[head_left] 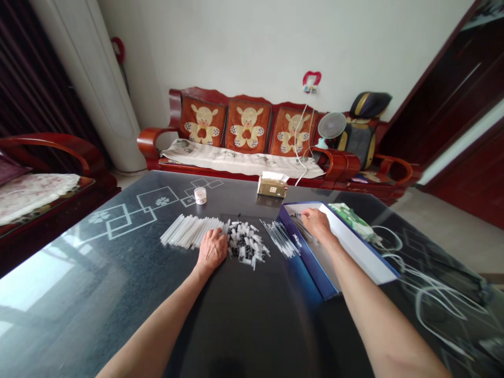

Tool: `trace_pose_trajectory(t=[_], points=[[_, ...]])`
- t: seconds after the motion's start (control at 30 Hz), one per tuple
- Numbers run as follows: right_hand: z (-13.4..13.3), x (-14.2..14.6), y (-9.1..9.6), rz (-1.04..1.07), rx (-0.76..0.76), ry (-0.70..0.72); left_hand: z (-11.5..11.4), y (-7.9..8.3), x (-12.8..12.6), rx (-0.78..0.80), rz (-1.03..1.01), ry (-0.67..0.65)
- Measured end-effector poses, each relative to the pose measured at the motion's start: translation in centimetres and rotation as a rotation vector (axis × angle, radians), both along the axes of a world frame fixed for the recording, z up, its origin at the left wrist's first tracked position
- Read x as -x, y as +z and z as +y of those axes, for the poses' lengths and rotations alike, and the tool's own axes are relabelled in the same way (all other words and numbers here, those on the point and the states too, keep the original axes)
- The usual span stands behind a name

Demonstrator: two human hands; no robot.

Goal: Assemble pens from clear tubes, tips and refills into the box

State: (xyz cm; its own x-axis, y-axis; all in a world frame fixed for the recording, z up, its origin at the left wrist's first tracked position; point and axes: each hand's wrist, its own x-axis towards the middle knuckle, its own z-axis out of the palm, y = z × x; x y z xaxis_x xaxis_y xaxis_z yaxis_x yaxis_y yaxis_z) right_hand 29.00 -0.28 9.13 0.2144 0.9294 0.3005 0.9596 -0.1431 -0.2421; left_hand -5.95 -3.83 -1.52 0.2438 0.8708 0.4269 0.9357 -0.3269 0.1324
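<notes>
Honestly, we'd worry most about the loose stuff here. Our left hand (212, 251) lies palm down on the dark glass tabletop (244, 315), loosely open with nothing visibly in it, right against the heap of small black-and-clear plastic parts (244, 242) at centre. Just left of that heap sit the clear plastic tubes (191, 231), round and rollable, so one careless brush of the wrist could send them sliding over the slick glass. Our right hand (317, 223) is down inside the blue box (309, 257) at centre right, fingers curled over thin dark rods (301, 226); we can't tell if it has hold of any. A bundle of thin rods (280, 239) lies just outside the box wall, so bumping that wall could scatter them into the parts.
</notes>
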Motion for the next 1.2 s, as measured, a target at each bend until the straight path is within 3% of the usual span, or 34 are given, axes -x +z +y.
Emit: trace_pose_trajectory(t=[0.1, 0.3, 0.47, 0.57, 0.63, 0.7, 0.8, 0.87, 0.93, 1.03, 1.2], points=[[0.0, -2.8, -1.8, -0.118, 0.271, -0.109, 0.0, 0.0, 0.0, 0.003, -0.002, -0.005], [-0.6, -3.8, -4.5, -0.149, 0.356, -0.115, -0.1, 0.0, 0.0, 0.001, -0.01, -0.003], [-0.2, -4.6, -2.8, -0.145, 0.366, -0.182, -0.1, 0.0, -0.1, 0.026, -0.02, 0.002], [-0.7, -4.1, -1.1, -0.076, 0.203, -0.189, -0.1, 0.1, 0.0, 0.025, -0.031, 0.001], [-1.8, -2.1, -0.6, 0.177, -0.026, -0.129, -0.2, 0.2, 0.1, 0.022, -0.048, -0.006], [-3.5, 1.3, -1.0, 0.595, -0.164, 0.001, -0.3, 0.5, 0.2, 0.017, -0.078, -0.011], [-6.4, 8.0, -3.3, 1.133, -0.069, 0.252, -0.5, 1.8, -0.3, -0.021, -0.155, -0.025], [-8.0, 11.9, -5.3, 1.379, 0.036, 0.334, -0.9, 3.1, -1.3, -0.045, -0.263, -0.071], [-8.9, 14.6, -7.1, 1.513, 0.088, 0.336, -1.4, 4.4, -2.8, -0.017, -0.451, -0.106], [-9.4, 16.4, -8.8, 1.564, 0.094, 0.35, -1.9, 5.4, -5.1, 0.219, -0.74, -0.084], [-9.9, 17.0, -9.1, 1.46, 0.123, 0.446, -1.5, 5.5, -7.9, 0.613, -1.336, -0.103]])
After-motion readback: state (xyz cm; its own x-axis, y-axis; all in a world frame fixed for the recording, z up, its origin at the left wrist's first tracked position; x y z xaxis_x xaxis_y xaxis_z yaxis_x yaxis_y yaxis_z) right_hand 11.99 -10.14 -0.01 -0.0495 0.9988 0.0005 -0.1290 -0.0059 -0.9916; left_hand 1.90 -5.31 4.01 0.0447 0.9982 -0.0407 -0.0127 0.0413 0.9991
